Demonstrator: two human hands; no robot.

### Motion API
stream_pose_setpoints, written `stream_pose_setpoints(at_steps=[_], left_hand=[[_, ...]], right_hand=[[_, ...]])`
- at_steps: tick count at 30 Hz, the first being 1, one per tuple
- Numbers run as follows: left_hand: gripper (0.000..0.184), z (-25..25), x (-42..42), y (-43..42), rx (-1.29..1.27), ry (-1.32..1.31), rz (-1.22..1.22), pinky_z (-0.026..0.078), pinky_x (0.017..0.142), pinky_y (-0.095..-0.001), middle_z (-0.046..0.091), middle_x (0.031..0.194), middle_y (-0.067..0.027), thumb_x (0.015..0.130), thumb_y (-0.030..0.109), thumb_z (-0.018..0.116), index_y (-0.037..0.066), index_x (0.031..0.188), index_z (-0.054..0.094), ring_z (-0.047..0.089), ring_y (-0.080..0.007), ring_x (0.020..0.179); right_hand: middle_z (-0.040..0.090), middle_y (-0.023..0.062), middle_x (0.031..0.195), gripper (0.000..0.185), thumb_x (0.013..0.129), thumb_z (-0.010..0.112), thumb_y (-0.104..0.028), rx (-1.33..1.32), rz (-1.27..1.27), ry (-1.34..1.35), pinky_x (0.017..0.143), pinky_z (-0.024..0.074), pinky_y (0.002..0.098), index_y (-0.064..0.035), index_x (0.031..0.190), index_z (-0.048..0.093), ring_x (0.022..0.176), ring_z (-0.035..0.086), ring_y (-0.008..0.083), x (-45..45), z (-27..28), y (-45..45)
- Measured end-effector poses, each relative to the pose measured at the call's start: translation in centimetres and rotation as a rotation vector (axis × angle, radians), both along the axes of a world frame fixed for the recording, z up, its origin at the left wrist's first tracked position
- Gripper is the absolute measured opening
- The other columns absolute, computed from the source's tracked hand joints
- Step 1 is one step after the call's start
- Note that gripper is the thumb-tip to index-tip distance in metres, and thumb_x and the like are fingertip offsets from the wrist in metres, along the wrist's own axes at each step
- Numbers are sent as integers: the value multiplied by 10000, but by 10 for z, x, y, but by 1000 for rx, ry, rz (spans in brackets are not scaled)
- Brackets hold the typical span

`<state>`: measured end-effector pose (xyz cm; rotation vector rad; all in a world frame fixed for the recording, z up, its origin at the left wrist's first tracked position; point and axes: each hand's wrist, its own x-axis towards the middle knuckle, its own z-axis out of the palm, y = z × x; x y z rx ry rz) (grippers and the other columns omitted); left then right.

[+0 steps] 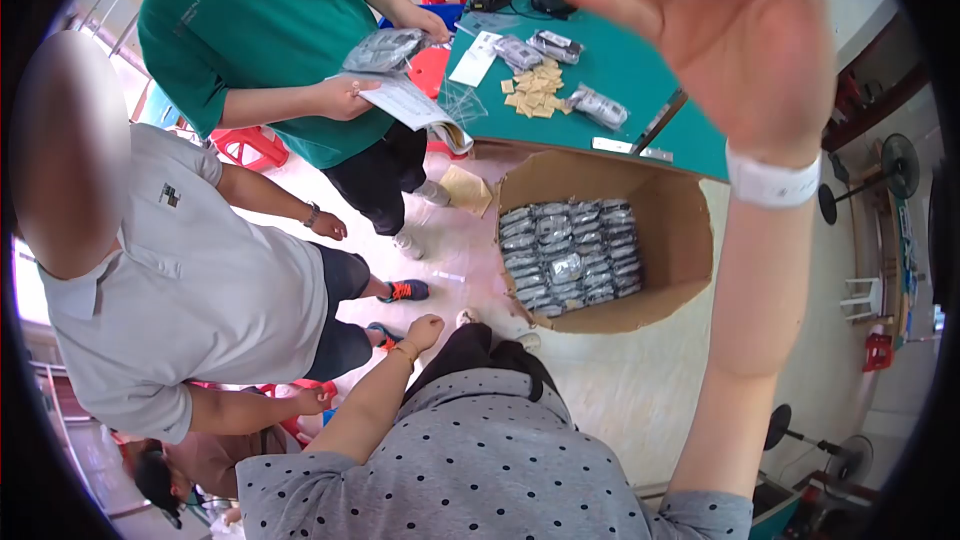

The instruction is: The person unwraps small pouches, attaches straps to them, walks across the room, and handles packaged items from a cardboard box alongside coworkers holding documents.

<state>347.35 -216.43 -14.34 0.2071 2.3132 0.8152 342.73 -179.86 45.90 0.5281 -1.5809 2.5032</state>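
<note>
My right hand (735, 50) is raised high at the upper right, palm and fingers spread with nothing in it; a white band circles its wrist. It appears in front of the green table (640, 50). My left hand (425, 333) hangs low beside my waist, fingers curled in, with no object showing in it. Ahead of me, a large open cardboard box (680, 230) holds rows of dark items in clear plastic bags (570, 250). On the table lie more bagged items (600, 107), a pile of small tan squares (537, 90) and a white paper (474, 58).
One person in a green shirt (270, 30) holds a bagged item (385, 50) and a booklet (410, 105). Another in a white polo shirt (190, 280) stands close on my left. A cardboard piece (465, 190) lies on the floor. Fans (898, 168) stand at the right.
</note>
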Motion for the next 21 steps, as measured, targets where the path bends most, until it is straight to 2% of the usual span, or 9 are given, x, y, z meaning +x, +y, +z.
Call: stream_pose_setpoints(at_steps=[9, 12, 16, 21], left_hand=[[321, -6, -20, -43, 40, -61, -44, 486, 859, -380, 664, 1000, -176, 859, 303, 538, 61, 1025, 668, 631, -326, 958], [318, 9, -51, -44, 57, -54, 9, 495, 835, -374, 667, 989, -178, 867, 309, 548, 58, 1025, 662, 637, -323, 946], [304, 11, -86, -52, 119, -38, 58, 501, 813, -339, 679, 965, -166, 881, 280, 572, 43, 1054, 650, 659, -274, 919], [312, -4, -96, -75, 156, -68, 120, 499, 804, -325, 680, 947, -156, 883, 282, 576, 37, 1060, 649, 657, -250, 894]], right_hand=[[444, 309, 1299, 785, 938, 287, -587, -55, -32, -41, 983, 413, 455, 47, 1401, 281, 1183, 483, 387, -55, -32, -50], [423, 308, 1312, 800, 932, 271, -599, -78, -52, -58, 997, 393, 459, 46, 1405, 269, 1200, 458, 388, -77, -48, -58], [395, 308, 1330, 820, 924, 249, -615, -99, -59, -64, 1014, 365, 463, 45, 1410, 252, 1221, 424, 391, -109, -61, -71], [359, 308, 1353, 845, 914, 222, -635, -117, -24, -25, 1036, 330, 468, 44, 1417, 231, 1248, 382, 393, -138, -65, -84]])
